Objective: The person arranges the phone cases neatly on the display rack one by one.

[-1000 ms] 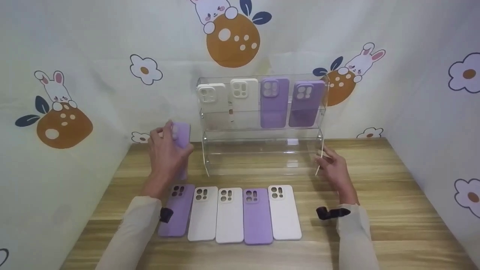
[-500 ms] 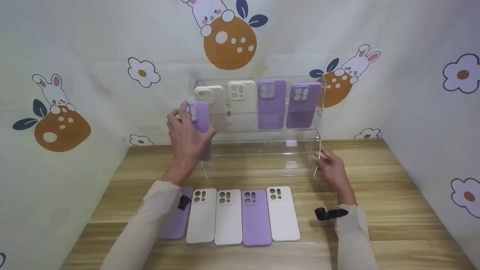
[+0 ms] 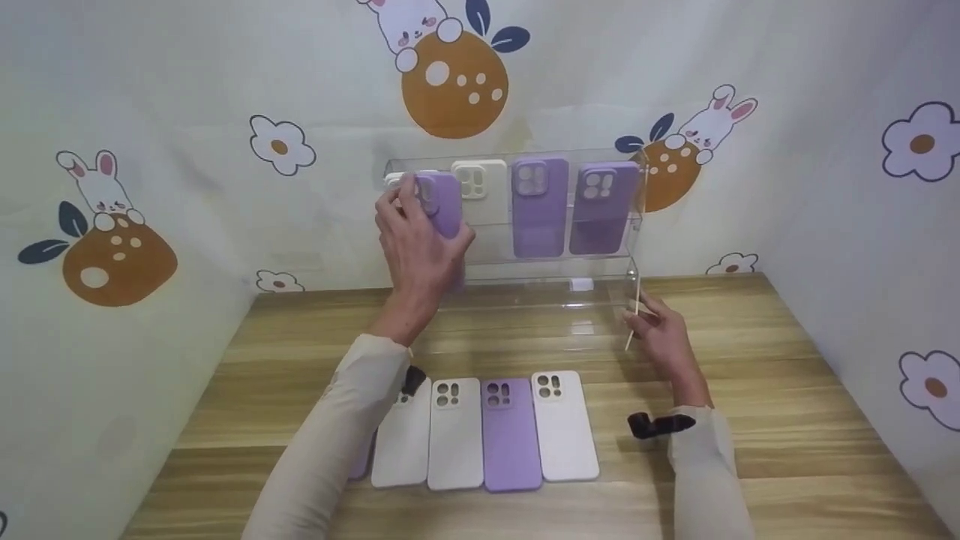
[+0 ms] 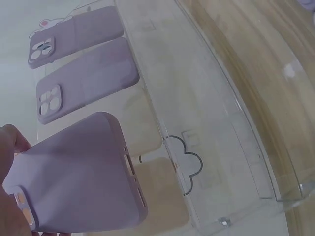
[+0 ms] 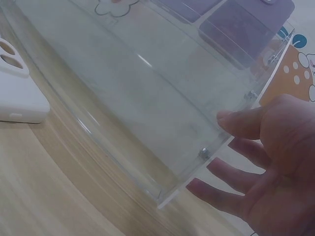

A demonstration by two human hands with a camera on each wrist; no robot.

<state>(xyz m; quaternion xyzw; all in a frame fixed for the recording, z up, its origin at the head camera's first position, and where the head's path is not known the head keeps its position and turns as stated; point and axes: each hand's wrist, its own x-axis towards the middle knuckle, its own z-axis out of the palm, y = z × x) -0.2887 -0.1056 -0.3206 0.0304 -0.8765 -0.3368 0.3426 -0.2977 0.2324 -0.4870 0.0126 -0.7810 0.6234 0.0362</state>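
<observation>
My left hand (image 3: pixel 422 247) is curled round a purple case (image 3: pixel 448 206), and in the last second it swings up from the left of the frame to just left of centre. That matters for the work: the case is in front of the stand (image 5: pixel 147 98) rather than off to its side, covering most of the leftmost white case (image 4: pixel 162 196) in the upper row. Whether it touches that one I can't tell — my hand hides the contact. I judge the carrying mostly done, the case not yet set down.

My right hand (image 3: pixel 666 335) grips the stand at the right of the frame, thumb to the front, fingers behind (a dull job, though it probably keeps things steady).

Farther right in that row are a second white case (image 3: pixel 493 187) and two purple cases (image 3: pixel 540 217). At the bottom centre, five cases (image 3: pixel 512 442) lie side by side on the table (image 3: pixel 795 435) — the leftmost mostly hidden by my sleeve (image 3: pixel 352 420).
</observation>
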